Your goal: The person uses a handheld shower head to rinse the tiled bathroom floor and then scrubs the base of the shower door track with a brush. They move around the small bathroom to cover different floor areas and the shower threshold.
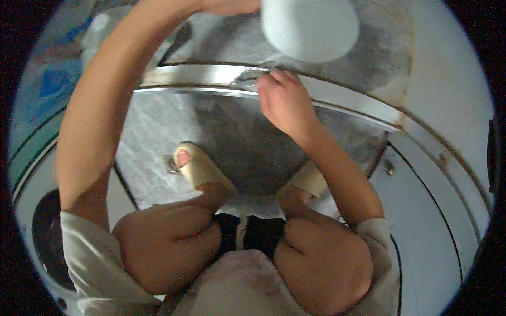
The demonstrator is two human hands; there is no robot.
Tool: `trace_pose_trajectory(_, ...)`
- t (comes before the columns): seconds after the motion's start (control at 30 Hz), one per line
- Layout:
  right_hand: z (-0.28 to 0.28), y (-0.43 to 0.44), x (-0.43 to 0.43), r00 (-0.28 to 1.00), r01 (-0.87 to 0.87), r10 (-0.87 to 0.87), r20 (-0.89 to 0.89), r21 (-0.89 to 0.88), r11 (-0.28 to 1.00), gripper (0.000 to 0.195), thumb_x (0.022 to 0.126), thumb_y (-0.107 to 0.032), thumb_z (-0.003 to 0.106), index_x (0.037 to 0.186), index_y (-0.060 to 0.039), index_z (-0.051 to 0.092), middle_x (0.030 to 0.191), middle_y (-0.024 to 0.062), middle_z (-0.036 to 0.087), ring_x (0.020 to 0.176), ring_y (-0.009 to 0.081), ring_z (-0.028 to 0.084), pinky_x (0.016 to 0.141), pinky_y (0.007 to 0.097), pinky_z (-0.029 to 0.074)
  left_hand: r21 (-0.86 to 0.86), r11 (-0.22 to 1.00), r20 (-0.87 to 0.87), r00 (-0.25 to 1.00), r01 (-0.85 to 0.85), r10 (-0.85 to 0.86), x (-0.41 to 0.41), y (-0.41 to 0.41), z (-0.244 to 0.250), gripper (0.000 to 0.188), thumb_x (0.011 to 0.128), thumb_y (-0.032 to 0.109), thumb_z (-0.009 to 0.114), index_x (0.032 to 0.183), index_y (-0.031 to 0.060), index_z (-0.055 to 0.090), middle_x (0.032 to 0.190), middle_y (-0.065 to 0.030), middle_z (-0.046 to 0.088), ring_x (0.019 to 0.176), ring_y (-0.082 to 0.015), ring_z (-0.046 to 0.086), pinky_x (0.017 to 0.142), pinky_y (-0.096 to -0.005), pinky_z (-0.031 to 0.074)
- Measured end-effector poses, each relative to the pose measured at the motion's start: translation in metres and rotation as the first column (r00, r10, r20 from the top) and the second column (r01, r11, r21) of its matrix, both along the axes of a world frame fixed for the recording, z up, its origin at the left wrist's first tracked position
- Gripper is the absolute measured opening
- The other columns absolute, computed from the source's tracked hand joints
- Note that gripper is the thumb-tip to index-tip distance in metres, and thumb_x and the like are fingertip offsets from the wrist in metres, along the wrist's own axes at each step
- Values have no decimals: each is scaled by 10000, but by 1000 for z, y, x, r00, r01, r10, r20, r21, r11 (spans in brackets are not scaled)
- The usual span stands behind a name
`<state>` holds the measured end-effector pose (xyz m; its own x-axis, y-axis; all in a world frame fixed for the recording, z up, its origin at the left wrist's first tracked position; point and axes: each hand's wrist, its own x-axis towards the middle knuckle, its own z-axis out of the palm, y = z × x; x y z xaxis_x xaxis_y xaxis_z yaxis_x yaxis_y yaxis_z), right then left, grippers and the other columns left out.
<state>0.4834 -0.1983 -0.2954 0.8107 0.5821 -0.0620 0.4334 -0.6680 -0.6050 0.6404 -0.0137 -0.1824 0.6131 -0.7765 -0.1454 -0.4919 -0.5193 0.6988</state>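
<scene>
At the top of the head view, my left hand (231, 5) is partly cut off by the picture's edge. It reaches the side of a smooth white rounded object (310, 31), whose top is out of view; whether the fingers grip it cannot be told. Below it, my right hand (285, 104) has its fingers bent around a crumpled, clear, film-like piece (248, 77), probably plastic. That piece lies over a white raised ledge (189, 76) with a metal edge.
Grey stone-look floor (237, 130) spreads below the ledge, with a small round metal fitting (172, 164) beside my cream open-toed slipper (201, 166). Brownish stains run along the ledge and the pale wall (446, 79) at right. A dark round opening (51, 237) shows at lower left.
</scene>
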Motion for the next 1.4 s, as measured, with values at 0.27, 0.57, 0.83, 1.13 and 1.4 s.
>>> trace_pose_trajectory(0.27,18,-181,-3,985,171,-175,5,-228,958,192,924,-150,573,1038,-3,620,965,167,602,881,363,590,807,413,479,24,995,25,995,92,-93,11,16,13,172,800,67,563,957,12,609,948,-211,656,917,-401,620,779,-435,478)
trace_pose_trajectory(0.57,13,-70,17,938,255,-298,-179,-230,939,232,953,-202,538,1023,0,629,945,211,640,844,378,616,736,425,475,319,922,40,968,221,-246,2,60,73,156,801,140,617,916,38,644,888,-195,678,871,-406,629,729,-453,480)
trace_pose_trajectory(0.83,-9,-78,9,964,256,-264,-42,-143,956,287,951,-257,545,1046,-1,635,985,209,652,877,382,631,786,447,500,802,532,1,890,271,-456,-20,83,62,185,797,182,637,935,62,664,991,-158,674,994,-330,628,849,-431,512)
trace_pose_trajectory(1.13,-1,-100,-4,912,404,-407,-50,-70,912,253,928,-225,589,1055,-10,636,1009,184,648,890,347,631,795,397,499,791,582,104,897,188,-431,-49,151,6,176,815,168,548,909,72,661,952,-137,616,1024,-324,591,879,-405,518)
trace_pose_trajectory(1.4,47,-120,13,960,245,-267,-85,-208,947,219,886,-158,638,1082,-62,635,1026,146,637,893,319,631,800,386,500,761,636,192,890,131,-414,-53,138,0,175,811,152,561,928,80,670,1042,-126,635,1019,-308,610,861,-411,527)
